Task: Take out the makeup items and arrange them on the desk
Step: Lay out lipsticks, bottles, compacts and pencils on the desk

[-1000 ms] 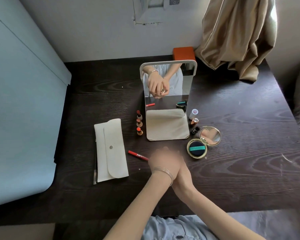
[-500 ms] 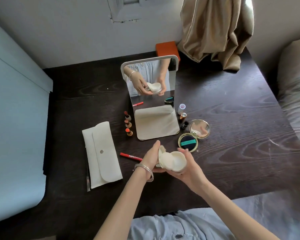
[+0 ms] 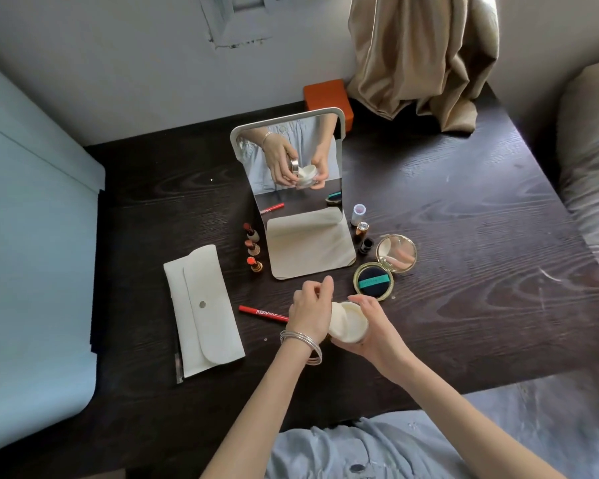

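Cream powder jar (image 3: 348,323), lid off and puff showing, held just above the near part of the tabletop (image 3: 464,305), in front of the standing mirror (image 3: 291,160). Cupped from the right by the right hand (image 3: 374,331), fingers (image 3: 367,300) curled round the jar's wall; pinched at its left edge by the left hand (image 3: 308,312), fingers curled, apparently holding the lid, whose metal rim shows only in the mirror's reflection. Bracelets on the left wrist. Just behind, an open gold compact (image 3: 374,281) with a dark puff and teal band, its round mirror lid tilted back. To the left, a red pencil (image 3: 263,313) flat on the wood, touching or nearly under the left hand. Further out, three uncapped lipsticks (image 3: 252,247) upright in a row left of the mirror, three small caps or bottles (image 3: 360,226) in a row on its right, and a white flap pouch (image 3: 204,309) lying closed well to the left. Step in hand, by the look of it: opening the jar for display, most items already out. Next move likely calls for setting jar and lid down in a bare spot near the compact, level, without spilling powder or knocking the pencil.
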`<move>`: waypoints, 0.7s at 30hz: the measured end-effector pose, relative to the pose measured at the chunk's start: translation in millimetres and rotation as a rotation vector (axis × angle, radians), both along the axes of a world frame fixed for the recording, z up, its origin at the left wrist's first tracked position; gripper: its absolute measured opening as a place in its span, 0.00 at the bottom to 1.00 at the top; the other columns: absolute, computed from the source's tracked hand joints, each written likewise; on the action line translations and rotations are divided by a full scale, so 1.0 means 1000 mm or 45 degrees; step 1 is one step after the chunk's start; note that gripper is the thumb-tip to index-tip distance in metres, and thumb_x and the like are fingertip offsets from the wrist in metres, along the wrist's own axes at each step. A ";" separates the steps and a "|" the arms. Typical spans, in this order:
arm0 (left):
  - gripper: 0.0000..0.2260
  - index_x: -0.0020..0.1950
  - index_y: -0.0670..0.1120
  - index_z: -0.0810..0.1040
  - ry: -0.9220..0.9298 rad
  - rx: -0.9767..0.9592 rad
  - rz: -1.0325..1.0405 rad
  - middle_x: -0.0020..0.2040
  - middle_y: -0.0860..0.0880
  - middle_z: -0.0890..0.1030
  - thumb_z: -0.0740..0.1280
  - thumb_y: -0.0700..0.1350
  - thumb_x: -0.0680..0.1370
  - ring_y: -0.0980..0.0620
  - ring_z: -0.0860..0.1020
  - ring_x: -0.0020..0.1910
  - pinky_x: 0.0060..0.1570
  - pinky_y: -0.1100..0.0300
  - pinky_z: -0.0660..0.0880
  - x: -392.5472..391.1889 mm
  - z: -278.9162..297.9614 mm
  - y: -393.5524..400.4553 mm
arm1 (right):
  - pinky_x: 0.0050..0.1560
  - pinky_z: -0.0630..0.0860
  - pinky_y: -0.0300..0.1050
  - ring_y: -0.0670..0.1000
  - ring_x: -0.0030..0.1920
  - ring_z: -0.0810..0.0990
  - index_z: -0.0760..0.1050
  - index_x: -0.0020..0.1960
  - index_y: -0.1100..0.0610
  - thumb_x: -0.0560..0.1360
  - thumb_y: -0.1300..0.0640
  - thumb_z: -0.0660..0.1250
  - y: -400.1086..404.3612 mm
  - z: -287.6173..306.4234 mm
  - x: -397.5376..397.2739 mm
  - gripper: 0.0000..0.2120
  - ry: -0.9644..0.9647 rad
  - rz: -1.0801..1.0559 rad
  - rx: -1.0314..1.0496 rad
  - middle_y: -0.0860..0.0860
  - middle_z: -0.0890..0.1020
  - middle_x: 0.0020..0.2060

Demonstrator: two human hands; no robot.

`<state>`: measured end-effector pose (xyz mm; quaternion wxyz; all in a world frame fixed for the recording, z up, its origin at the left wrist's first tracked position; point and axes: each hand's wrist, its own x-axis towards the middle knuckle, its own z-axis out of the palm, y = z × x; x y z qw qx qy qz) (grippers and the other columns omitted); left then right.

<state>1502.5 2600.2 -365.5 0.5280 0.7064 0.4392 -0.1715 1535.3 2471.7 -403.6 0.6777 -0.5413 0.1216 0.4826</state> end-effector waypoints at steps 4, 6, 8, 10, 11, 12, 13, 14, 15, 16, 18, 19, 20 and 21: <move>0.20 0.60 0.46 0.71 -0.064 0.024 0.011 0.60 0.45 0.72 0.52 0.58 0.79 0.46 0.70 0.59 0.59 0.51 0.68 -0.001 0.003 0.002 | 0.53 0.79 0.57 0.55 0.58 0.73 0.68 0.61 0.54 0.72 0.48 0.65 0.005 -0.002 0.000 0.20 0.065 0.037 0.077 0.53 0.71 0.57; 0.19 0.60 0.47 0.71 -0.092 0.026 -0.002 0.59 0.46 0.72 0.52 0.58 0.79 0.47 0.70 0.58 0.57 0.53 0.67 -0.001 0.006 0.000 | 0.53 0.79 0.57 0.55 0.58 0.74 0.68 0.60 0.54 0.69 0.47 0.65 0.008 -0.002 0.001 0.22 0.091 0.060 0.089 0.53 0.72 0.57; 0.18 0.60 0.48 0.71 -0.124 0.023 0.012 0.58 0.45 0.72 0.53 0.57 0.79 0.48 0.70 0.57 0.56 0.54 0.67 -0.002 0.009 -0.001 | 0.52 0.79 0.56 0.55 0.57 0.76 0.68 0.60 0.54 0.70 0.47 0.65 0.009 -0.004 0.002 0.22 0.098 0.086 0.099 0.54 0.73 0.56; 0.17 0.60 0.48 0.71 -0.152 0.007 0.029 0.59 0.44 0.72 0.53 0.57 0.80 0.49 0.70 0.56 0.55 0.55 0.67 -0.001 0.014 -0.003 | 0.52 0.79 0.55 0.54 0.56 0.77 0.68 0.61 0.55 0.72 0.46 0.64 0.008 -0.006 0.003 0.21 0.089 0.113 0.116 0.54 0.74 0.55; 0.17 0.60 0.47 0.71 -0.162 0.005 0.026 0.59 0.44 0.72 0.53 0.57 0.80 0.49 0.70 0.56 0.55 0.55 0.67 0.000 0.017 -0.004 | 0.52 0.79 0.55 0.53 0.55 0.77 0.67 0.62 0.56 0.74 0.47 0.64 0.007 -0.008 0.004 0.20 0.081 0.122 0.121 0.53 0.74 0.55; 0.17 0.61 0.47 0.71 -0.169 0.001 0.006 0.59 0.44 0.72 0.53 0.56 0.80 0.48 0.71 0.56 0.56 0.54 0.67 0.001 0.019 -0.005 | 0.52 0.79 0.56 0.53 0.55 0.77 0.67 0.63 0.57 0.76 0.48 0.63 0.007 -0.009 0.004 0.20 0.071 0.129 0.112 0.52 0.74 0.54; 0.17 0.61 0.47 0.71 -0.177 -0.009 -0.027 0.59 0.44 0.72 0.53 0.55 0.81 0.48 0.71 0.57 0.57 0.54 0.68 0.002 0.022 -0.006 | 0.54 0.78 0.57 0.53 0.55 0.77 0.67 0.64 0.58 0.77 0.49 0.63 0.007 -0.009 0.004 0.20 0.061 0.136 0.113 0.52 0.74 0.54; 0.16 0.60 0.47 0.71 -0.186 -0.037 -0.038 0.58 0.45 0.72 0.53 0.55 0.81 0.48 0.71 0.57 0.57 0.53 0.69 0.002 0.023 -0.006 | 0.55 0.78 0.59 0.53 0.56 0.76 0.67 0.65 0.58 0.75 0.49 0.65 0.008 -0.008 0.004 0.23 0.039 0.153 0.100 0.52 0.73 0.55; 0.15 0.58 0.48 0.71 -0.205 -0.076 -0.012 0.55 0.46 0.73 0.53 0.55 0.81 0.47 0.72 0.56 0.58 0.51 0.71 0.003 0.024 -0.005 | 0.57 0.77 0.60 0.55 0.59 0.75 0.67 0.64 0.58 0.70 0.48 0.70 0.009 -0.008 0.004 0.27 -0.031 0.193 0.064 0.53 0.72 0.57; 0.14 0.56 0.49 0.72 -0.215 -0.125 0.034 0.52 0.47 0.74 0.53 0.56 0.80 0.47 0.73 0.55 0.59 0.48 0.73 0.003 0.024 -0.004 | 0.58 0.76 0.60 0.56 0.61 0.73 0.68 0.63 0.57 0.65 0.48 0.75 0.009 -0.010 0.004 0.31 -0.106 0.257 0.002 0.54 0.71 0.58; 0.14 0.54 0.49 0.72 -0.221 -0.189 0.103 0.47 0.50 0.73 0.54 0.57 0.80 0.46 0.74 0.55 0.59 0.43 0.73 0.004 0.026 0.000 | 0.58 0.77 0.60 0.59 0.63 0.71 0.70 0.61 0.56 0.60 0.48 0.77 0.009 -0.012 0.005 0.33 -0.137 0.278 -0.029 0.57 0.70 0.61; 0.15 0.55 0.49 0.72 -0.220 -0.219 0.134 0.47 0.51 0.73 0.53 0.57 0.80 0.46 0.74 0.54 0.59 0.43 0.74 0.004 0.027 0.002 | 0.56 0.77 0.60 0.60 0.64 0.71 0.70 0.61 0.56 0.64 0.47 0.74 0.009 -0.012 0.005 0.29 -0.033 0.214 -0.005 0.59 0.69 0.62; 0.16 0.56 0.49 0.72 -0.218 -0.247 0.166 0.47 0.51 0.73 0.53 0.58 0.80 0.47 0.74 0.52 0.58 0.44 0.75 0.003 0.027 0.005 | 0.54 0.78 0.60 0.62 0.65 0.70 0.71 0.61 0.56 0.70 0.48 0.70 0.009 -0.013 0.005 0.23 0.110 0.147 0.039 0.60 0.69 0.63; 0.17 0.57 0.49 0.71 -0.219 -0.252 0.194 0.47 0.50 0.73 0.52 0.58 0.80 0.49 0.74 0.51 0.57 0.45 0.76 0.002 0.026 0.008 | 0.52 0.79 0.59 0.63 0.65 0.70 0.72 0.60 0.55 0.74 0.50 0.66 0.008 -0.012 0.006 0.17 0.207 0.087 0.069 0.61 0.68 0.64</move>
